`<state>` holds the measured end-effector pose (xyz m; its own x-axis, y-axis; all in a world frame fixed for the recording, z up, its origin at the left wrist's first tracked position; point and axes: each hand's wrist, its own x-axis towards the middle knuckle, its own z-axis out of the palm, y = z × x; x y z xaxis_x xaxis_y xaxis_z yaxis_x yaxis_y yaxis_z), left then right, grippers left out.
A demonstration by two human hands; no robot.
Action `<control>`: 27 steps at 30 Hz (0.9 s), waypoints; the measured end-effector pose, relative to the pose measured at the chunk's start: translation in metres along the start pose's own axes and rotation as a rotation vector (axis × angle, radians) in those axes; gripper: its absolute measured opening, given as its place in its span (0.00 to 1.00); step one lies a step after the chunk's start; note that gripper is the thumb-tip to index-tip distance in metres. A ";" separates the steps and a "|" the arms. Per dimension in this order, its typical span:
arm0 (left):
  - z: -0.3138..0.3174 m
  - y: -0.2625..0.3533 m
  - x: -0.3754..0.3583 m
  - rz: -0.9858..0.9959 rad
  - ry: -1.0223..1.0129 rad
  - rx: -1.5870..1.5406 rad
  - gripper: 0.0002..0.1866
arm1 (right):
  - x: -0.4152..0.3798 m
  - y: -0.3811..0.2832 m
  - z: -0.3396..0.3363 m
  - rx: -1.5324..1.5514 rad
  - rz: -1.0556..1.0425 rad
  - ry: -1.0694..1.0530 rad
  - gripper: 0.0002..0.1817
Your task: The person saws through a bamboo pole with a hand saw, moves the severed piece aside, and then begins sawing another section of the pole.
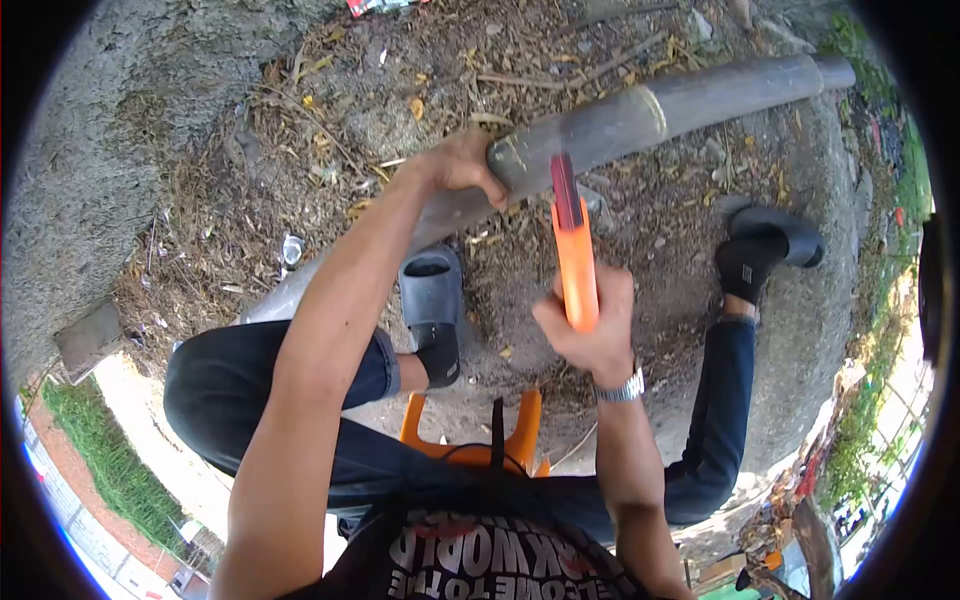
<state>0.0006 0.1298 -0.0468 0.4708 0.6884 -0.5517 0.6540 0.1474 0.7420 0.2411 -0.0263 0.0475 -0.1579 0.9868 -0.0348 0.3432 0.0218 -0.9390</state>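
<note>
My left hand [462, 168] is wrapped round the near end of a thick grey bamboo pole [715, 98], with the thumb pointing down. The pole slants up to the far right, with pale rings at its joints. My right hand [592, 322] is closed on the orange handle of a saw [574, 250]. Seen nearly edge-on, the saw has a dark red part beyond the handle, and its tip overlaps the bamboo near my left hand. Whether the blade touches the bamboo is hard to tell. A second grey pole section [285, 295] runs down left under my left forearm.
Dry leaves and twigs cover the dirt ground [350, 110]. My feet, in dark slides, rest on either side: the left slide [431, 285] and the right slide [778, 235]. An orange frame with a black part [525, 430] sits between my legs. A rough wall [90, 170] stands left.
</note>
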 end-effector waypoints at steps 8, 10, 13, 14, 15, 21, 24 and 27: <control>0.004 0.006 -0.007 -0.112 0.036 0.154 0.45 | -0.132 -0.004 -0.084 -0.043 0.062 -0.095 0.12; 0.014 0.007 -0.013 -0.103 0.069 0.194 0.47 | -0.133 -0.008 -0.088 -0.070 0.037 -0.027 0.12; 0.023 0.022 -0.025 -0.108 0.211 0.355 0.46 | -0.141 -0.019 -0.086 -0.045 0.048 0.116 0.11; 0.027 0.030 -0.033 -0.147 0.239 0.404 0.46 | -0.144 -0.023 -0.083 -0.001 0.088 0.188 0.11; 0.031 0.039 -0.039 -0.184 0.265 0.453 0.46 | -0.147 -0.026 -0.079 0.058 0.079 0.226 0.11; 0.113 0.027 -0.053 -0.154 0.667 0.567 0.48 | -0.172 -0.041 -0.068 0.092 0.011 0.176 0.13; 0.144 0.016 -0.053 -0.016 0.954 0.663 0.50 | -0.191 -0.040 -0.064 0.064 0.035 0.208 0.09; 0.138 0.018 -0.061 -0.012 0.874 0.643 0.50 | -0.208 -0.048 -0.064 0.066 0.030 0.143 0.09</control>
<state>0.0651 -0.0080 -0.0524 0.0439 0.9947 0.0934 0.9633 -0.0670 0.2599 0.3172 -0.2224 0.1216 -0.0137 0.9997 -0.0189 0.2830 -0.0142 -0.9590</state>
